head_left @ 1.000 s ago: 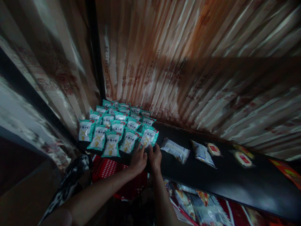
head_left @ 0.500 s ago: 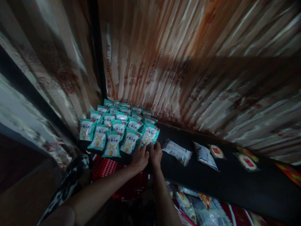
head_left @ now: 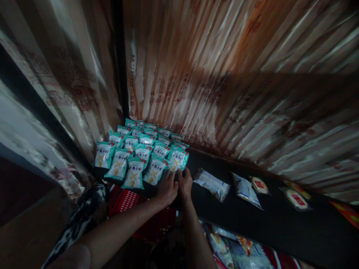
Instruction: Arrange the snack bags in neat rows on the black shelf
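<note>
Both my hands are at the lower edge of a teal-and-white snack bag (head_left: pixel 178 157) at the front right of a tight group. My left hand (head_left: pixel 167 189) is closed at the bag's lower left corner, close beside a neighbouring snack bag (head_left: pixel 154 171). At the lower right, my right hand (head_left: pixel 185 184) has its fingers curled against the same bag. The fingertips are partly hidden and dark. More matching snack bags (head_left: pixel 134 173) lean in rows to the left and behind, all propped upright with their printed fronts towards me.
A dark shelf (head_left: pixel 269 220) runs right, bearing a blue-white packet (head_left: pixel 213 184), another packet (head_left: pixel 246 189) and small round-cake packs (head_left: pixel 295 198). Pleated curtains (head_left: pixel 196 74) hang behind. Below are a red basket (head_left: pixel 127 200) and several packaged goods (head_left: pixel 246 250). A black post (head_left: pixel 119 56) stands at the corner.
My left fingers have drawn down slightly from the front of the bag and curled more. The right hand stays almost in place. The view has shifted a little.
</note>
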A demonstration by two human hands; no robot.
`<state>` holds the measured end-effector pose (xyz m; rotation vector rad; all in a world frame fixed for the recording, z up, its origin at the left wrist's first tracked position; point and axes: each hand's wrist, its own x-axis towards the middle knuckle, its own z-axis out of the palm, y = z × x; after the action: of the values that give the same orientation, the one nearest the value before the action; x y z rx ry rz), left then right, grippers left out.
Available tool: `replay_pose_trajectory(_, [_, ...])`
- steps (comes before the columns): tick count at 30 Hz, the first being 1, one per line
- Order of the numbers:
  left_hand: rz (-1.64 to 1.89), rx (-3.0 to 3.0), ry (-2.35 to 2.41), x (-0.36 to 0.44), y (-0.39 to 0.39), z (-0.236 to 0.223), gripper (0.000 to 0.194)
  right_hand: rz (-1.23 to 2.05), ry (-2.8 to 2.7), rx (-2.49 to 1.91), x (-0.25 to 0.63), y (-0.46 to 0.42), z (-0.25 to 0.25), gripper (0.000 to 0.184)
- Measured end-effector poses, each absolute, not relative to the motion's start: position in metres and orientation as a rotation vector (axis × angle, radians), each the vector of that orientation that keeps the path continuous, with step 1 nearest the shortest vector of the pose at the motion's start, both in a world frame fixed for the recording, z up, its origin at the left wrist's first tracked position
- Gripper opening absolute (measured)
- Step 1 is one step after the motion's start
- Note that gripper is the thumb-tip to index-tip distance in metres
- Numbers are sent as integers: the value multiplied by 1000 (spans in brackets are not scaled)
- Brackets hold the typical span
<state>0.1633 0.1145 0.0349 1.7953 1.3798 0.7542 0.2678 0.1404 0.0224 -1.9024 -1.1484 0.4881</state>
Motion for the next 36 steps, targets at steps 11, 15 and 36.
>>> replay_pose_trajectory(11, [664, 1905, 1439, 164, 111, 34, 55, 359, -1261, -1853, 269, 146, 12, 50])
replay_pose_trajectory(15, [680, 1930, 1415, 163, 112, 29, 57, 317, -1274, -1848, 269, 147, 6, 52])
replay_pose_trajectory(36, [702, 1936, 1321, 161, 109, 20, 59, 203, -1292, -1857, 267, 138, 4, 59])
